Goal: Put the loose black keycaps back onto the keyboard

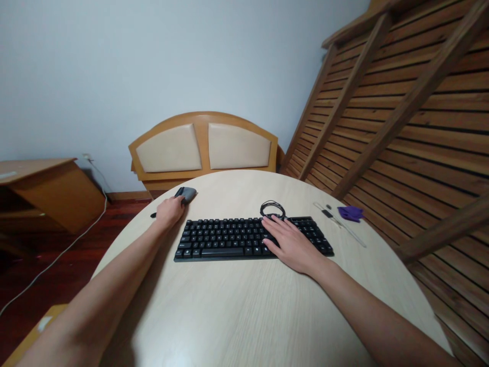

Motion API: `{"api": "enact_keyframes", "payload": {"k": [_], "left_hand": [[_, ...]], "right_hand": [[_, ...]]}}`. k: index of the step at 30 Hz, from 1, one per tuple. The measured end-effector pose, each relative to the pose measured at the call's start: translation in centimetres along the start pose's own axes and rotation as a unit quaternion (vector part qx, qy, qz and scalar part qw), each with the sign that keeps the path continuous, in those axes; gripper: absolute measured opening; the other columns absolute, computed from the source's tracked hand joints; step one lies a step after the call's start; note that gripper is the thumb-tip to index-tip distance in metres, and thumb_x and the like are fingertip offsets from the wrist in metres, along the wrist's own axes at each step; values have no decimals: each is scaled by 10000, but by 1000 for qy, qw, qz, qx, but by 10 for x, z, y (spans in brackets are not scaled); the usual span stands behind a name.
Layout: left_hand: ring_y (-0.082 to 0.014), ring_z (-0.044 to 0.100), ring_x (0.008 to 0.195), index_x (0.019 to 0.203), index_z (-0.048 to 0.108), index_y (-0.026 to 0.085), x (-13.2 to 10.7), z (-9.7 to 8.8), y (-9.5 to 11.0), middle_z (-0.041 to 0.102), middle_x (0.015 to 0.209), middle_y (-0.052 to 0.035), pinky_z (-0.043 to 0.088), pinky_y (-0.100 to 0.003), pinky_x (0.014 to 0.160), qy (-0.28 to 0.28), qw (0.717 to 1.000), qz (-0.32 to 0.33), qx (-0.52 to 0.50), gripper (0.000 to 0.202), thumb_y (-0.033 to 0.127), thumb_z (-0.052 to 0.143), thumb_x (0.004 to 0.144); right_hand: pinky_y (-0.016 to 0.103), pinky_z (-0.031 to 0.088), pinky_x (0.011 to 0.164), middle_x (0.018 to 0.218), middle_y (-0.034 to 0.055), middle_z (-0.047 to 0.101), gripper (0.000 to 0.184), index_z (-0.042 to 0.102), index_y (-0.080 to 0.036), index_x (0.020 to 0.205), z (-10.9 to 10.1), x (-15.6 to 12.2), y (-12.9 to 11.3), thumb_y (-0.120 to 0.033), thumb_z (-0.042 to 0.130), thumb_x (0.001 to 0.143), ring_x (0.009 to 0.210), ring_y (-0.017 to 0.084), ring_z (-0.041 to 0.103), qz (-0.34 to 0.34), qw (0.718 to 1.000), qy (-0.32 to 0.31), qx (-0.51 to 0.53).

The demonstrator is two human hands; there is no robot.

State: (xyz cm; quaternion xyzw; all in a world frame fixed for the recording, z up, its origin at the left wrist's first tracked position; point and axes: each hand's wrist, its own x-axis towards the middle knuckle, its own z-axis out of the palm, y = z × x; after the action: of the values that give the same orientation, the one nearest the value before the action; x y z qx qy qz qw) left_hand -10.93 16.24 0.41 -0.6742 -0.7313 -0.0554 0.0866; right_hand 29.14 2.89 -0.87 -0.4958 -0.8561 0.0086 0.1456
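Note:
A black keyboard [229, 238] lies across the middle of a round pale wooden table [244, 311]. My right hand [291, 244] lies flat on the right part of the keys, fingers stretched out. My left hand [169, 211] reaches to the far left of the keyboard and is closed round the near end of a grey object [187, 193]. A coiled black cable [272, 209] sits just behind the keyboard, close to my right fingertips.
A thin pale strip [346, 227], a small dark piece [327, 213] and a purple scrap [350, 213] lie at the table's right. A padded wooden headboard [204, 148] stands behind. Slatted wooden frame [401, 117] leans at right. A wooden cabinet [46, 193] and white cord [57, 255] are left.

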Motion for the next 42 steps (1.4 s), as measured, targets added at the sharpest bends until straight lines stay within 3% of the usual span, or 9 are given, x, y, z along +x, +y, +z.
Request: {"api": "enact_keyframes", "payload": {"k": [4,11,15,19,23,28,35,42], "left_hand": [[-351,692,1026,1256,665,217,-23,-15,-3,727,1160,-149,504,-371,827,-13,1000,25,12,395,316,546,892],[-338,718,882,1101,676,192,-75,-47,3,755,964,-146,511,-356,713,0,1000,8,-8,383,432,441,918],[-336,714,957,1096,649,202,-96,-53,12,760,1021,-129,516,-379,799,-1,998,44,-52,353,430,462,902],[-291,708,1024,1128,602,203,-96,-45,16,707,1253,-114,521,-348,857,-22,988,91,-122,345,430,518,881],[-298,730,947,1228,579,152,-83,-33,20,720,1210,-153,553,-379,813,-32,979,95,-177,518,548,501,902],[-262,590,1286,1376,567,172,-82,-25,26,614,1418,-101,439,-366,1091,-11,968,137,-209,528,466,431,959],[-296,567,1297,1374,609,156,-106,-41,25,569,1460,-120,419,-406,1120,-1,976,160,-148,495,360,453,951],[-311,666,1106,1289,664,199,-134,-63,34,652,1306,-121,527,-391,951,-37,984,162,-67,431,315,547,891]], "right_hand": [[544,280,1217,1599,66,395,595,445,-176,1525,-1,1,-1,-507,345,1041,1504,289,295,3,1000,-1,-2],[535,291,1209,1591,69,413,574,469,-188,1510,0,3,-1,-492,364,1034,1489,299,329,0,1000,6,-7],[531,299,1204,1587,73,418,578,476,-155,1502,1,3,-2,-476,355,1037,1486,303,334,-1,1000,8,-19],[529,287,1208,1584,81,425,572,484,-149,1495,1,3,-4,-463,354,1035,1487,302,331,4,1000,13,-21],[527,271,1213,1591,84,415,577,476,-157,1501,4,3,-3,-471,348,1035,1489,299,328,7,1000,20,-14],[533,272,1209,1583,95,429,572,485,-174,1495,6,3,0,-483,351,1033,1490,291,327,5,1000,23,-7],[531,274,1210,1578,91,439,574,488,-175,1494,4,2,-3,-484,336,1035,1488,292,332,11,1000,22,-9],[534,280,1207,1574,92,445,571,481,-180,1500,5,2,-2,-478,341,1034,1487,294,333,8,1000,25,-8]]}}
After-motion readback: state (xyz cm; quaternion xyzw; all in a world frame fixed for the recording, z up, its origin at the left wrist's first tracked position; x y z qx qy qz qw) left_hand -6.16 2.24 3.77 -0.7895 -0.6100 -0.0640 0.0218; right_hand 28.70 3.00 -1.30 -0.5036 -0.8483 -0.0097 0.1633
